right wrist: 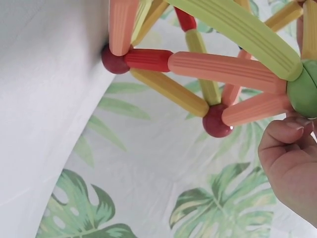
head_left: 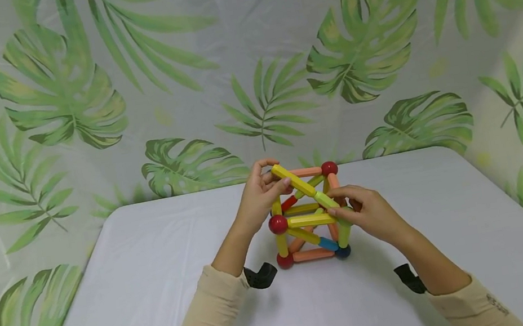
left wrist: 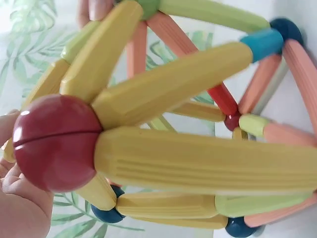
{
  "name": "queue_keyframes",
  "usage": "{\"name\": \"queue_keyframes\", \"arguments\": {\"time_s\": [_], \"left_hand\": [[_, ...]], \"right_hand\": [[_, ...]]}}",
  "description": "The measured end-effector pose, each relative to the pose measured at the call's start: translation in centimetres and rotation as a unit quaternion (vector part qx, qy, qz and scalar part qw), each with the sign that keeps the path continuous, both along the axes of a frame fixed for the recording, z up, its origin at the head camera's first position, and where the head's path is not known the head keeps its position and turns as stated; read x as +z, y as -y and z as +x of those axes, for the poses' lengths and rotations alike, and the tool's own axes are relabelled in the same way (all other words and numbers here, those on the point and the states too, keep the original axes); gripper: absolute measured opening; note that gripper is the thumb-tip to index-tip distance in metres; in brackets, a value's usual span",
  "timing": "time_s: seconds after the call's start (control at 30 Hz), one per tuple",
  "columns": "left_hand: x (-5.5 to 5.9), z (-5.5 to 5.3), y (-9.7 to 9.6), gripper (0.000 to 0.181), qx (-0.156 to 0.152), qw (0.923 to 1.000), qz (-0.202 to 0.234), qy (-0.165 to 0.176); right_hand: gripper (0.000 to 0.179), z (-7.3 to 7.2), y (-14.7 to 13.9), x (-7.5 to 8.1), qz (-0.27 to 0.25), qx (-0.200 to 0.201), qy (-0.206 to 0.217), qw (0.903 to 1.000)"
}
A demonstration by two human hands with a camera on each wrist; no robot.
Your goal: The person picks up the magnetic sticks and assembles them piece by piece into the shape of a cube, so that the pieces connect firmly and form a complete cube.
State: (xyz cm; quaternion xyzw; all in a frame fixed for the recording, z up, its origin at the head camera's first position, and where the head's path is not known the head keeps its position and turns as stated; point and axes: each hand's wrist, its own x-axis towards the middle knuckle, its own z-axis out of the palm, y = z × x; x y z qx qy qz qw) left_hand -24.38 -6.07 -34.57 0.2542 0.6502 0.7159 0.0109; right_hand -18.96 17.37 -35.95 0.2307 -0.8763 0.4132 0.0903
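Observation:
A cube-like frame of coloured rods and balls stands on the table, with a red ball point(head_left: 278, 224) at its near upper left corner. Across its top slants a yellow rod point(head_left: 295, 181), its far end raised, joined end to end with a short light green rod point(head_left: 326, 199). My left hand point(head_left: 262, 192) holds the yellow rod's raised end between thumb and fingers. With thumb and fingers, my right hand point(head_left: 371, 211) pinches the light green rod's lower end, close by the green ball point(right wrist: 302, 94) at the near upper right corner. Fingers partly hide that joint.
The frame rests on a white-covered table point(head_left: 162, 315). Behind and beside it hangs a leaf-patterned cloth point(head_left: 261, 32). Dark blue balls point(head_left: 342, 251) and other red balls point(head_left: 329, 168) mark further corners. Black wrist mounts point(head_left: 261, 276) sit below both hands.

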Motion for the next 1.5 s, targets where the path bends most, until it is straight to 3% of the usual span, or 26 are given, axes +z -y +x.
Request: {"name": "queue_keyframes", "arguments": {"time_s": [0.13,0.27,0.4,0.5,0.83,1.07,1.2,1.33,1.43,1.5], "left_hand": [[0.0,-0.2,0.1,0.039,0.057,0.9932,-0.08,-0.064],[-0.3,-0.4,0.5,0.033,0.131,0.9708,-0.156,-0.126],[-0.8,-1.1,0.9,0.027,0.173,0.9524,-0.194,-0.158],[-1.1,-1.5,1.0,0.027,0.183,0.944,-0.219,-0.166],[-2.0,-2.3,1.2,0.027,0.182,0.9294,-0.278,-0.161],[-2.4,-2.3,1.0,0.029,0.164,0.9418,-0.272,-0.11],[-2.5,-2.6,0.8,0.025,0.168,0.9458,-0.261,-0.094],[-2.5,-3.1,0.4,0.02,0.156,0.9617,-0.215,-0.067],[-2.5,-3.5,0.3,0.018,0.124,0.9764,-0.175,-0.023],[-2.6,-3.7,0.4,0.02,0.099,0.9821,-0.16,0.004]], "right_hand": [[0.027,0.1,0.1,-0.1,0.011,-0.007,-0.016,0.9998],[0.025,0.1,0.4,-0.2,0.02,-0.018,-0.026,0.9993],[0.023,0.0,0.7,-0.4,0.024,-0.025,-0.029,0.999],[0.023,0.1,0.9,-0.5,0.031,-0.033,-0.027,0.9986],[0.024,0.3,1.8,-0.6,0.033,-0.057,-0.01,0.9977],[0.025,0.4,2.0,-0.7,0.033,-0.07,-0.009,0.997],[0.025,0.3,2.0,-0.8,0.032,-0.071,-0.016,0.9968],[0.026,0.3,2.1,-0.8,0.031,-0.076,-0.013,0.9966],[0.026,0.2,2.1,-0.7,0.029,-0.077,-0.012,0.9965],[0.025,0.2,2.1,-0.7,0.028,-0.077,-0.012,0.9966]]}}
